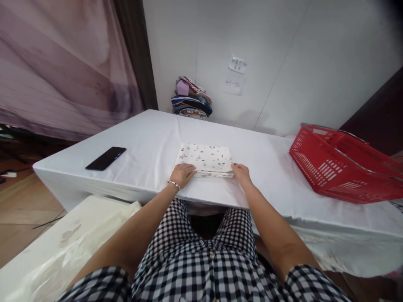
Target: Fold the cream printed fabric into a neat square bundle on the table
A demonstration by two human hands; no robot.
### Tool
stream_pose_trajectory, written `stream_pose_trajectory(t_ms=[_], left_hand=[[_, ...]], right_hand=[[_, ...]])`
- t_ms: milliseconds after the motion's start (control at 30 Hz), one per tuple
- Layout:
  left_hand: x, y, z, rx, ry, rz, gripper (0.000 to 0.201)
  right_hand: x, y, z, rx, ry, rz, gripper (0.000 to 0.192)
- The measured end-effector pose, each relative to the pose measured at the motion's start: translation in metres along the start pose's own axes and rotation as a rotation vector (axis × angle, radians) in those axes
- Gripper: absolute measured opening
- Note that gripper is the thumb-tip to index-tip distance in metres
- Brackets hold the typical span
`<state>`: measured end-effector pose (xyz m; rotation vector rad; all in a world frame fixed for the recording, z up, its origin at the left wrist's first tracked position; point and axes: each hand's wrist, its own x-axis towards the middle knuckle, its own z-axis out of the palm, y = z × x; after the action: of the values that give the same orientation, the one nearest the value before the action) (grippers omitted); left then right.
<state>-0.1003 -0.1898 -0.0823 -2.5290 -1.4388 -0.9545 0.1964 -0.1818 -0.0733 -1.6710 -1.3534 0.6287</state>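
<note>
A folded white cloth (208, 158) with a small scattered print lies on the white-covered table in front of me, several layers showing along its near edge. My left hand (183, 174) rests on its near left corner, fingers pointing right and laid together on the fabric. At the near right corner, my right hand (241, 172) pinches the cloth's edge between thumb and fingertips. The left thumb is mostly hidden, so whether that hand grips the layers is hard to see.
A black phone (106, 158) lies on the table (141, 138) to the left. On the right stands a red plastic basket (333, 167) with metal handles. A stack of folded clothes (192, 98) sits by the wall. A white box (82, 222) with plastic film is lower left.
</note>
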Motion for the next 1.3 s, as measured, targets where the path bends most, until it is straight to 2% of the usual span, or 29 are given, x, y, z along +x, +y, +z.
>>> stream_pose_trajectory(t_ms=[300, 533, 733, 1000, 1300], left_hand=[[-0.001, -0.002, 0.001, -0.004, 0.010, 0.006, 0.029], [0.000, -0.001, 0.000, -0.025, -0.004, -0.005, 0.031], [-0.001, -0.001, 0.000, -0.009, -0.009, -0.002, 0.029], [-0.002, 0.001, -0.002, -0.017, -0.006, -0.010, 0.025], [-0.002, -0.001, -0.002, -0.023, -0.026, -0.016, 0.025]], right_hand=[[-0.007, -0.006, -0.014, -0.228, -0.089, 0.002, 0.030], [-0.009, -0.008, -0.013, -0.349, -0.049, 0.015, 0.029], [-0.009, -0.005, -0.013, -0.415, -0.098, -0.013, 0.036], [-0.009, -0.011, -0.008, -0.439, -0.139, 0.026, 0.030], [-0.010, -0.011, -0.009, -0.358, -0.115, 0.058, 0.027]])
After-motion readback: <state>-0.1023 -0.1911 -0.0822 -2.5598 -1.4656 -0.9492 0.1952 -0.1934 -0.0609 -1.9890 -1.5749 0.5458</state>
